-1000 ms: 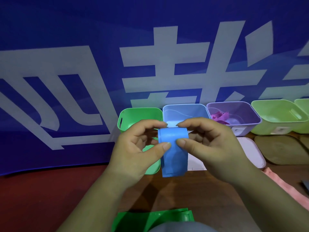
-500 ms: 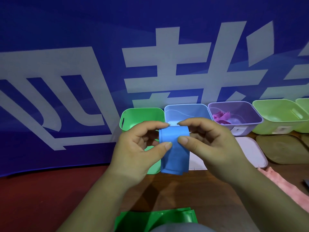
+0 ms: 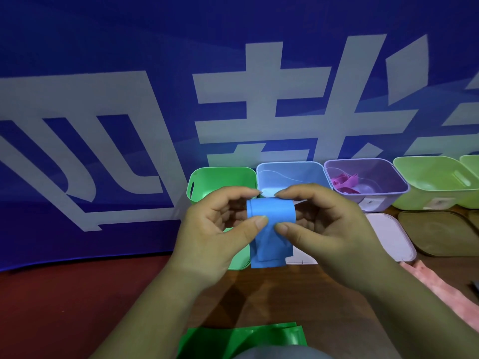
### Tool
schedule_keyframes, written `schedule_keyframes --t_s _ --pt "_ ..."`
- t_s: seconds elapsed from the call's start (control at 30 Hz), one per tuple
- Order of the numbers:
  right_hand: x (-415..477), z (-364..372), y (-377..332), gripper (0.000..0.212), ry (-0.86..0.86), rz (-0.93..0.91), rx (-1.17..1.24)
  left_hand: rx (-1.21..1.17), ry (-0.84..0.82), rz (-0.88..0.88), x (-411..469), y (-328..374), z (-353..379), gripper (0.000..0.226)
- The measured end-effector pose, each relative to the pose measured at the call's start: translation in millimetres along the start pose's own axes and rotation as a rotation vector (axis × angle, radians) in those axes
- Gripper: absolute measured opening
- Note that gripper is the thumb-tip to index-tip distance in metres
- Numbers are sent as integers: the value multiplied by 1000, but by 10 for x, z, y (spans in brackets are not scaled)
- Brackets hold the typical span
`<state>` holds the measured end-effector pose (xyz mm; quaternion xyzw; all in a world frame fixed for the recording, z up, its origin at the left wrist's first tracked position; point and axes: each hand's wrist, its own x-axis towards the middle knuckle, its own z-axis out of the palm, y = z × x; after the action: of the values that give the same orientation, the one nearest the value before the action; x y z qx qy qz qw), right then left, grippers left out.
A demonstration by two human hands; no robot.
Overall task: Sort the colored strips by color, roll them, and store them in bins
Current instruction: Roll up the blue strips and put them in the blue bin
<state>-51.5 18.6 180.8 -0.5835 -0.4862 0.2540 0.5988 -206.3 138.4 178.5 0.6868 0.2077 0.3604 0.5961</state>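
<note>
A blue strip (image 3: 269,229), partly rolled at its top with a short tail hanging down, is held above the wooden table. My left hand (image 3: 220,229) pinches its left side and my right hand (image 3: 324,224) pinches its right side, thumbs in front and fingers on top. Behind them stands a row of bins: a green bin (image 3: 220,180), a pale blue bin (image 3: 290,174), a purple bin (image 3: 368,180) with pink strips (image 3: 344,181) inside, and a light green bin (image 3: 435,182). Green strips (image 3: 241,338) lie at the near edge. A pink strip (image 3: 440,288) lies on the right.
Flat lids lie in front of the bins: a green lid (image 3: 239,260) under my left hand, a white lid (image 3: 388,234) and a brownish lid (image 3: 440,233). A blue banner (image 3: 129,99) with large white characters rises right behind the bins. A dark red surface (image 3: 64,307) lies on the left.
The roll has been turned further and the hanging tail of the blue strip has become shorter. Both hands stay in nearly the same place.
</note>
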Motion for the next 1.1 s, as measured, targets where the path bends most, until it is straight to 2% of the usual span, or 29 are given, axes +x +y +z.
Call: schedule_keyframes --t_s 0.17,0.4,0.7,1.1 --pt "7 4 5 35 14 23 43 -1 -27 -3 8 1 -12 34" --pt "37 34 -6 32 43 60 98 78 -82 40 12 9 -62 42" --pt "52 49 -39 28 65 104 52 71 -83 40 6 -11 -55 41" --pt "-1 -8 -19 42 0 49 60 -6 -48 -7 -4 -23 -14 38"
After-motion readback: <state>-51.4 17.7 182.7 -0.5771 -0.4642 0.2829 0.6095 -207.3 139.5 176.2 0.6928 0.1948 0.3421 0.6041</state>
